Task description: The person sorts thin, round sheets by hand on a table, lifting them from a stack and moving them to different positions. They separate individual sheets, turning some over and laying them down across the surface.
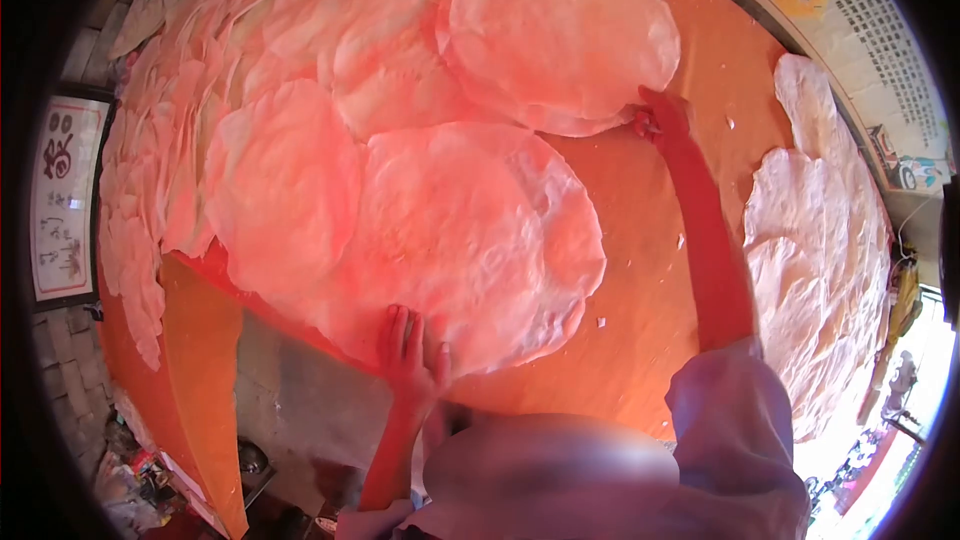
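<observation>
Large, thin, round flatbreads lie overlapping on an orange table top (640, 270). My right hand (660, 118) reaches far forward, its fingers pinched at the right rim of the far round flatbread (565, 30). Nearer to me lies a wide flatbread (450, 230) with a wrinkled, folded-looking right edge. My left hand (412, 348) rests on its front edge, fingers stretched out flat and holding nothing. Another round flatbread (285, 185) overlaps it on the left.
Many flatbreads in a layered spread (180, 140) cover the table's left and far parts. A wrinkled row of flatbreads (810, 260) lies along the right edge. A framed sign (70, 200) is at far left, a printed poster (870, 40) at upper right. Small crumbs dot the table.
</observation>
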Demonstrator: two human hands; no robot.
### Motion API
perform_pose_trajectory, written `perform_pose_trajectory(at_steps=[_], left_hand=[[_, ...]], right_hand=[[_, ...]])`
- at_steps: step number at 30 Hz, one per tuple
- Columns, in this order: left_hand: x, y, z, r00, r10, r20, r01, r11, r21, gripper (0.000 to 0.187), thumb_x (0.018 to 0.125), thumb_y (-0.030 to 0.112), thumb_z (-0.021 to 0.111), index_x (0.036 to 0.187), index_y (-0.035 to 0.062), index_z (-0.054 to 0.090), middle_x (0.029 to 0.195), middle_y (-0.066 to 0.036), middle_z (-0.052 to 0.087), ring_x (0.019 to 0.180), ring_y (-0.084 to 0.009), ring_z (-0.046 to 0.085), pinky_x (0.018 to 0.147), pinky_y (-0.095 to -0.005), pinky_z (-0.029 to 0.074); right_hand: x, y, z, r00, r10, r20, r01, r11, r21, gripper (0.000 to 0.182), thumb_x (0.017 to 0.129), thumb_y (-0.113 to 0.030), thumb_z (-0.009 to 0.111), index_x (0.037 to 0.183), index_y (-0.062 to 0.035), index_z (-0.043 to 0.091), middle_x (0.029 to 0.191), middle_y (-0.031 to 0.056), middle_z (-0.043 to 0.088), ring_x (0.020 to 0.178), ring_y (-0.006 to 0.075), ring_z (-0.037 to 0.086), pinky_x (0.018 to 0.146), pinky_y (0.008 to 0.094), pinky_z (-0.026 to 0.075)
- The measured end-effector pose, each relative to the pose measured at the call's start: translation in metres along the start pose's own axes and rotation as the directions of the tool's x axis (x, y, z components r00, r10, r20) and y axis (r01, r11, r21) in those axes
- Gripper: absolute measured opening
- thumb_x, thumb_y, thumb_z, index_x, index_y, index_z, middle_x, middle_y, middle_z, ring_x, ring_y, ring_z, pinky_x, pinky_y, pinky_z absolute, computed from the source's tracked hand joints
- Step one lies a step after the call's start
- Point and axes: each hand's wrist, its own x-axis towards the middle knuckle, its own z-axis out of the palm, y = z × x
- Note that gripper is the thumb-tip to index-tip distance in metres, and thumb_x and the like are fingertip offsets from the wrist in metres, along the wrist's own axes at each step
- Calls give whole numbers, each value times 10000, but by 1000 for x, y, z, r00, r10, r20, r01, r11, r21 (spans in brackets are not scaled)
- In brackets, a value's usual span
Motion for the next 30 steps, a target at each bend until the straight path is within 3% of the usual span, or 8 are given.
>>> perform_pose_trajectory(at_steps=[5, 8, 11, 14, 18, 24, 27, 30], left_hand=[[-5, -9, 9, 999, 26, -27, -25, 999, 41, 503, 803, 274, 602, 1195, -37, 554, 1301, -244, 484, 1210, -417, 465, 1003, -511, 367], [-5, -6, 5, 1000, 2, 1, -2, 1000, 22, 494, 791, 260, 619, 1183, -35, 560, 1291, -241, 495, 1207, -412, 470, 1000, -512, 372], [-6, -8, 9, 999, 8, -51, -8, 1000, -8, 488, 776, 242, 632, 1175, -31, 569, 1279, -229, 508, 1206, -408, 473, 998, -511, 378], [-5, -10, 4, 998, -9, -59, 7, 1000, -24, 483, 783, 268, 631, 1164, -24, 573, 1276, -231, 506, 1204, -412, 472, 983, -520, 388], [-1, -5, -3, 998, -42, -45, 37, 995, -98, 436, 771, 229, 648, 1126, -17, 590, 1260, -242, 510, 1190, -413, 485, 974, -513, 402], [0, -22, -29, 987, -152, -56, 128, 945, -302, 360, 745, 119, 648, 1088, 14, 613, 1195, -219, 543, 1115, -390, 533, 928, -501, 435], [31, -77, -68, 969, -86, -232, 97, 994, 39, 406, 720, 84, 644, 1120, 26, 601, 1178, -206, 547, 1118, -379, 524, 937, -512, 424], [61, -140, -86, 966, -124, -227, 189, 939, 289, 398, 716, 98, 621, 1105, 14, 601, 1163, -192, 547, 1148, -370, 493, 980, -484, 392]], right_hand=[[-59, 19, 26, 995, -27, -95, 53, 958, 283, 393, 807, -238, 712, 1131, -61, 578, 883, 88, 582, 667, 235, 607, 618, 357, 579], [-57, 22, 42, 997, -72, -41, 81, 759, 646, 294, 789, -233, 737, 932, -40, 567, 724, 55, 569, 560, 214, 570, 509, 318, 547], [-44, 10, 43, 974, 223, 29, -180, 696, 696, 283, 783, -277, 741, 871, -71, 568, 690, 50, 560, 573, 212, 574, 494, 318, 530], [-32, 14, 48, 921, 294, 257, -385, 797, 466, 258, 785, -285, 733, 799, -97, 557, 642, 45, 543, 564, 207, 571, 462, 292, 496], [-21, -9, 55, 955, 129, 269, -207, 935, 287, 150, 787, -184, 692, 784, -104, 566, 663, 56, 584, 565, 178, 585, 433, 253, 460], [-47, -10, 45, 980, 11, 200, -97, 899, 427, 67, 809, -124, 655, 857, -109, 611, 761, 45, 633, 661, 166, 610, 542, 277, 534], [-19, 35, 16, 964, 191, 184, -251, 879, 404, 109, 835, -133, 629, 928, -81, 608, 842, 70, 640, 726, 220, 621, 626, 304, 557], [-16, 73, -9, 933, -223, 281, 224, 974, 28, 262, 881, -176, 586, 1110, -63, 532, 1059, 89, 545, 917, 239, 562, 738, 308, 540]])
